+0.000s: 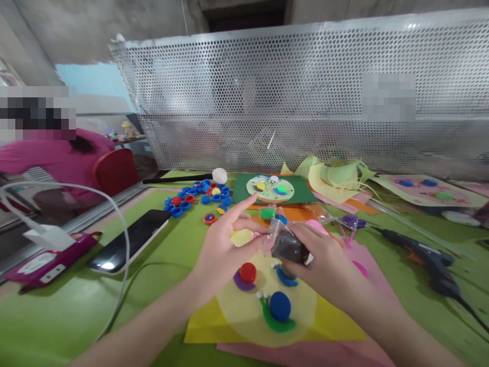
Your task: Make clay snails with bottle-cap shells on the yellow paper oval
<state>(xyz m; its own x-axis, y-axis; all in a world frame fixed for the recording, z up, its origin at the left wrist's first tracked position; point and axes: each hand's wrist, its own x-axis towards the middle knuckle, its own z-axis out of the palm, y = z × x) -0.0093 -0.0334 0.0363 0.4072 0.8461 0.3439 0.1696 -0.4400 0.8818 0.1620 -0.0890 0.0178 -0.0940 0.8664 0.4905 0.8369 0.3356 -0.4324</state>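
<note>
My right hand (321, 255) is wrapped round a small clear plastic bag (288, 245) with something dark inside. The thumb and fingers of my left hand (225, 239) close on the bag's left edge. Below the hands lies a yellow paper sheet (202, 326) with a pale yellow circle (244, 316). On the circle sit bottle-cap snails: a red cap on a purple body (246, 277), a dark cap on a blue body (287, 275), and a blue cap on a green body (279, 311). My right hand partly covers the dark-capped one.
Blue, red and yellow bottle caps (185, 206) lie left of the hands, near a phone (132, 242) and a purple power strip (49, 265). At right rests a glue gun (424, 255). A finished-looking green card (240, 188) and paper scraps (332, 178) lie before a perforated metal panel (305, 92).
</note>
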